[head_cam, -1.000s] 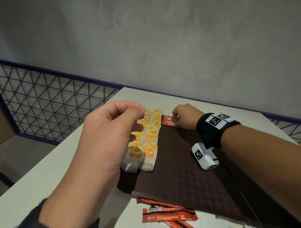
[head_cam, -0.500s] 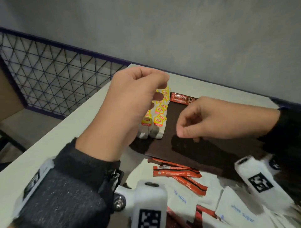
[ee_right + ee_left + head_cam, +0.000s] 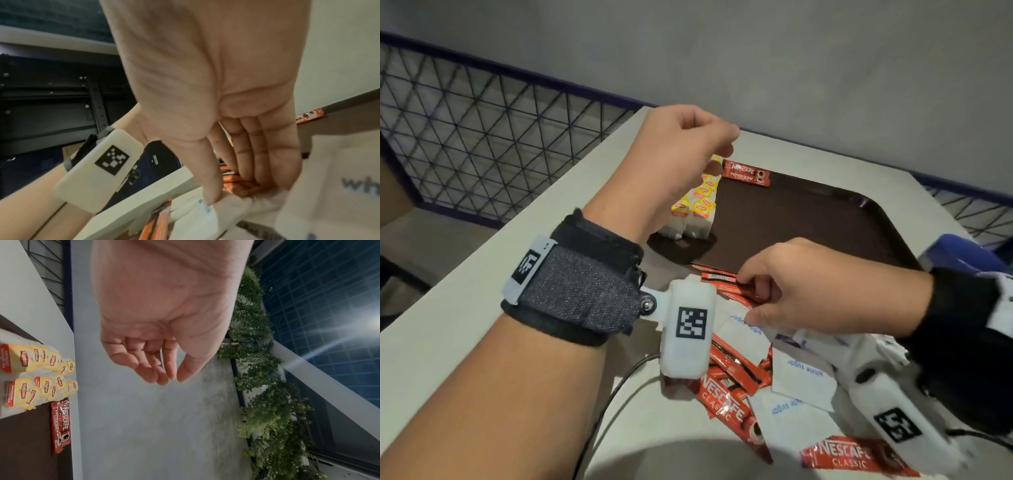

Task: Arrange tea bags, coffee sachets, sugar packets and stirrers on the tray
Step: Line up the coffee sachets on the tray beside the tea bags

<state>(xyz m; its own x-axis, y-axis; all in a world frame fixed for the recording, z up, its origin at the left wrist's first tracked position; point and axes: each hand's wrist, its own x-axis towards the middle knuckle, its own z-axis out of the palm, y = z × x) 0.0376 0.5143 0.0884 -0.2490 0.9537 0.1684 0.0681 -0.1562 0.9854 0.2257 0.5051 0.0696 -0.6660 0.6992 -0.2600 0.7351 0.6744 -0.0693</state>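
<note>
dark brown rectangular plastic tray (image 3: 808,219) on pale tabletop (image 3: 482,308). two rows of yellow-tagged lipton tea bags (image 3: 695,209) along the tray's left edge; one red nescafe sachet (image 3: 745,173) flat at the far edge just beside them. loose pile off the tray's near edge: red coffee sachets (image 3: 726,401) mixed with white paper sugar packets (image 3: 801,377). right hand (image 3: 808,284) down in this pile, fingers together on the red sachets, thumb pressing a white packet; actual grip cannot tell. left hand (image 3: 681,154) above the tea bags, fingers loosely curled, fingertips near the thumb, holding nothing.
</note>
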